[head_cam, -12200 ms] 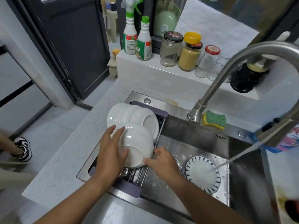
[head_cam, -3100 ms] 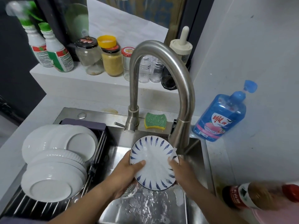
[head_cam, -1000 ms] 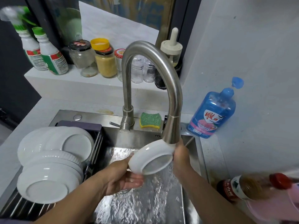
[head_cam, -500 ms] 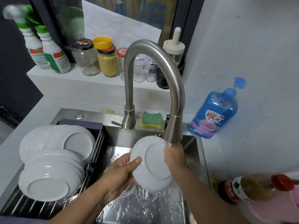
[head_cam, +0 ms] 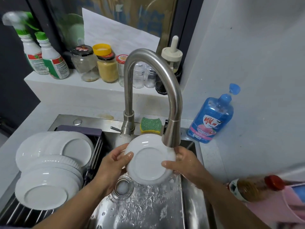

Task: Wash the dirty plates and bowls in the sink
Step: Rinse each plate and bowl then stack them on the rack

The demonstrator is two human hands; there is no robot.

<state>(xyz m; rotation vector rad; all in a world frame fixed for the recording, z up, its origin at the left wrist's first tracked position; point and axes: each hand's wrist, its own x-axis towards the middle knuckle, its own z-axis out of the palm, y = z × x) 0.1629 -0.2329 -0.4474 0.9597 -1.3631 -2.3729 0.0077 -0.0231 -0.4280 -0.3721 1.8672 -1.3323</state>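
A small white plate [head_cam: 149, 160] is held over the steel sink [head_cam: 191, 187] with its plain underside turned toward me, just under the faucet head [head_cam: 170, 138]. My left hand [head_cam: 112, 164] grips its left rim, thumb on the underside. My right hand [head_cam: 184, 164] holds the right rim, thumb across the edge, wet from the running water. Water splashes in the basin below. Several white plates and bowls [head_cam: 49, 167] lie upside down on the drying rack [head_cam: 92, 156] at the left.
A green sponge [head_cam: 150, 125] lies behind the faucet. A blue soap bottle [head_cam: 212, 119] stands at the right by the wall. Jars [head_cam: 107, 66] and spray bottles [head_cam: 47, 58] line the back ledge. A brown bottle [head_cam: 254, 187] lies at the right edge.
The plate was turned from its blue-patterned face to its white underside. Since half a second ago my right hand has slid from the plate's back to its right rim.
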